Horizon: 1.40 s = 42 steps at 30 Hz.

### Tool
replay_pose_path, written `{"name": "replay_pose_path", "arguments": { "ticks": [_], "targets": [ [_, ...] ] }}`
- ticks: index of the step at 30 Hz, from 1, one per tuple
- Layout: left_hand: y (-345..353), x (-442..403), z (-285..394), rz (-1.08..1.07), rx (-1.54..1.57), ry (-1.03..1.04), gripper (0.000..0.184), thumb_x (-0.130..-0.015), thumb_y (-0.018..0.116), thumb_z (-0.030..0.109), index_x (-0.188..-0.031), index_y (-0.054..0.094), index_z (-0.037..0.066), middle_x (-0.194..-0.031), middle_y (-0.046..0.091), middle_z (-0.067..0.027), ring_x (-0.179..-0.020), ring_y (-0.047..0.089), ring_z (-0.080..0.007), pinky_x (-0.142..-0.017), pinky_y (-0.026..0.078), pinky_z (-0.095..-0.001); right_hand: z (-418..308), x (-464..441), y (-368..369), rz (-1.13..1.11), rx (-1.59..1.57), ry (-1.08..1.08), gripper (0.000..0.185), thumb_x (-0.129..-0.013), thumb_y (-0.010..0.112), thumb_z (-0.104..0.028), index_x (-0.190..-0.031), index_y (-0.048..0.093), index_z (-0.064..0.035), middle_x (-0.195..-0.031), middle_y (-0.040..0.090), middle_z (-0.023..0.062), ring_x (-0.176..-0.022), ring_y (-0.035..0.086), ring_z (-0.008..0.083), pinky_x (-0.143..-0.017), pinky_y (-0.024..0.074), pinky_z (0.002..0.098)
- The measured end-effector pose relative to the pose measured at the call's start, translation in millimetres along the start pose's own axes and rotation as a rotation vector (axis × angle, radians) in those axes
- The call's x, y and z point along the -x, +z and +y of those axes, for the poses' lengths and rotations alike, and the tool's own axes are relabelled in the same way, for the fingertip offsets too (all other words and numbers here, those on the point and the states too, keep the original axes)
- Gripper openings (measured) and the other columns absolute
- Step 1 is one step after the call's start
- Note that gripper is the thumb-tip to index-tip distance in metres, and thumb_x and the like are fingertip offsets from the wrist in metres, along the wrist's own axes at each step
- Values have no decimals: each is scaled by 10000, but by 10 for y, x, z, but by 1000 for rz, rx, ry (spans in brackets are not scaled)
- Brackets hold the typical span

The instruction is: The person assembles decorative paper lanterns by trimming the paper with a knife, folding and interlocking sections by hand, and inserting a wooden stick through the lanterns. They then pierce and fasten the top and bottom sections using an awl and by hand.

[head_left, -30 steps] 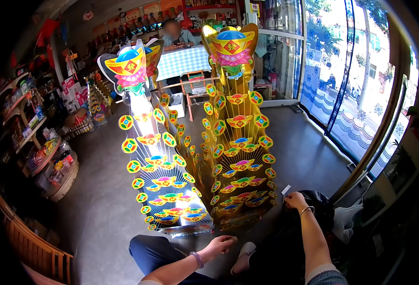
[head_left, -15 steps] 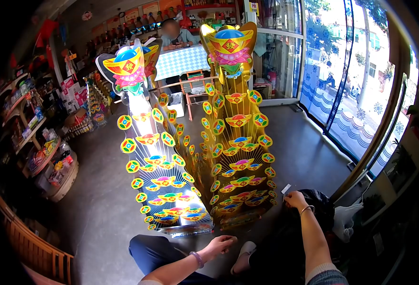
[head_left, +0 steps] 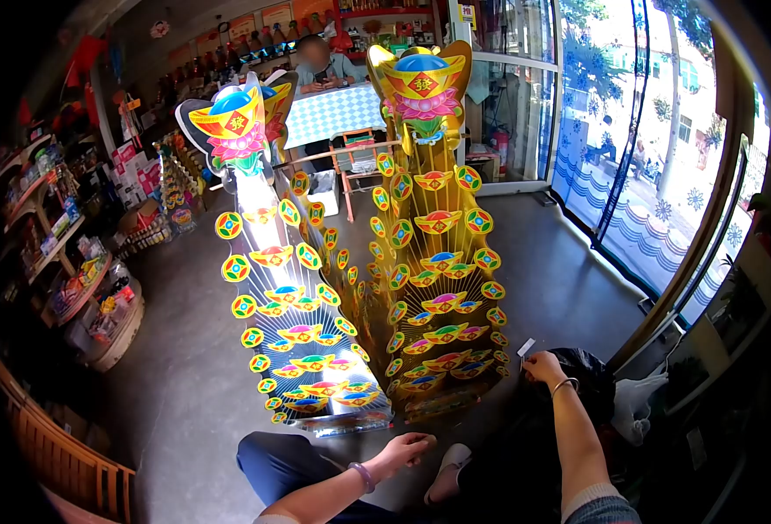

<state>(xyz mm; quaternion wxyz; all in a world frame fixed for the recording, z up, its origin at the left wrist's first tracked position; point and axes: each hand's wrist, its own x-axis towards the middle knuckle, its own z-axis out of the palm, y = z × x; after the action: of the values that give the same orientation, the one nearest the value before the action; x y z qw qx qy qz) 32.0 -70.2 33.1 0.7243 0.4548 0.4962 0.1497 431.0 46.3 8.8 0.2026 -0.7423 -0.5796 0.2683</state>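
Observation:
My right hand pinches a small white strip of paper or plastic, over the edge of a black plastic bag. My left hand hovers by my knee with its fingers curled together; whatever they may hold is too small to make out. In front of me stand two tall, shiny gold paper decorations printed with ingots and coins. The left decoration catches bright light, and the right decoration is in shade. Each carries a large ingot on a pink lotus at its top. Neither hand touches them.
Shelves with packaged goods line the left wall. A wooden bench stands at lower left. Behind the decorations, a person sits at a table with a checked cloth. Glass doors with a blue-patterned curtain are on the right, near a white bag.
Both hands and the decorations stay where they were. Only the figures outside, seen through the glass, look shifted.

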Motion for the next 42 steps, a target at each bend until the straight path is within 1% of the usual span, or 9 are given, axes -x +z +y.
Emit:
{"name": "replay_pose_path", "arguments": {
  "ticks": [8, 13, 22, 25, 28, 31, 34, 37, 42],
  "targets": [
    [-14, -62, -73, 1, 15, 6, 467, -906, 549, 310, -1300, 476, 70, -825, 550, 32, -609, 477, -42, -475, 340, -184, -58, 32, -34, -17, -25, 32, 258, -784, 587, -245, -688, 685, -27, -602, 654, 62, -577, 658, 175, -618, 523, 283],
    [37, 96, 124, 12, -25, -43, 457, -909, 548, 302, -1301, 475, 79, -852, 563, 28, -616, 486, -40, -488, 349, -178, -42, 23, -31, -22, -21, 38, 251, -782, 591, -244, -700, 685, -26, -608, 656, 60, -576, 657, 177, -621, 523, 282],
    [-16, -54, -66, -2, 5, -11, 452, -907, 549, 308, -1298, 484, 91, -884, 569, 32, -619, 480, -37, -485, 345, -172, -90, 64, -58, -22, -32, 26, 244, -793, 592, -232, -725, 685, -17, -614, 659, 63, -571, 656, 170, -596, 523, 278],
    [-3, -37, -38, 9, 46, -11, 387, -917, 564, 245, -1247, 519, 48, -862, 567, 19, -624, 494, -49, -531, 386, -192, -87, 59, -55, -21, -37, 34, 242, -789, 593, -230, -727, 685, -16, -617, 659, 66, -569, 655, 169, -597, 522, 274],
    [19, 17, 26, 20, 31, -22, 380, -918, 561, 243, -1244, 522, 51, -859, 568, 20, -620, 489, -48, -529, 383, -190, -80, 52, -48, -16, -70, 62, 244, -785, 594, -234, -718, 686, -18, -618, 659, 68, -567, 653, 168, -594, 521, 274],
    [4, -5, -8, -5, -1, -20, 448, -907, 546, 305, -1298, 491, 94, -865, 556, 45, -619, 471, -29, -485, 341, -169, -62, 39, -41, -16, -48, 58, 246, -781, 595, -237, -712, 686, -19, -615, 658, 67, -567, 652, 171, -593, 519, 276],
    [3, -13, -21, -8, 5, -21, 451, -908, 545, 304, -1297, 490, 85, -865, 557, 40, -618, 473, -31, -494, 353, -173, -30, 19, -26, -19, -35, 48, 245, -779, 595, -238, -713, 687, -21, -615, 658, 68, -567, 651, 172, -596, 518, 278],
    [-13, -84, -101, -2, 78, -4, 369, -921, 557, 244, -1240, 528, 61, -862, 570, 27, -621, 485, -46, -529, 380, -187, -19, 15, -22, -10, -12, 22, 244, -781, 593, -238, -713, 688, -24, -607, 655, 64, -567, 651, 173, -599, 518, 279],
    [5, -35, -45, 10, 20, -17, 412, -916, 549, 265, -1272, 504, 62, -869, 564, 25, -622, 484, -40, -527, 383, -179, -28, 31, -31, -23, -45, 38, 253, -787, 595, -255, -708, 690, -34, -605, 657, 54, -572, 652, 170, -606, 520, 283]
  ]
}}
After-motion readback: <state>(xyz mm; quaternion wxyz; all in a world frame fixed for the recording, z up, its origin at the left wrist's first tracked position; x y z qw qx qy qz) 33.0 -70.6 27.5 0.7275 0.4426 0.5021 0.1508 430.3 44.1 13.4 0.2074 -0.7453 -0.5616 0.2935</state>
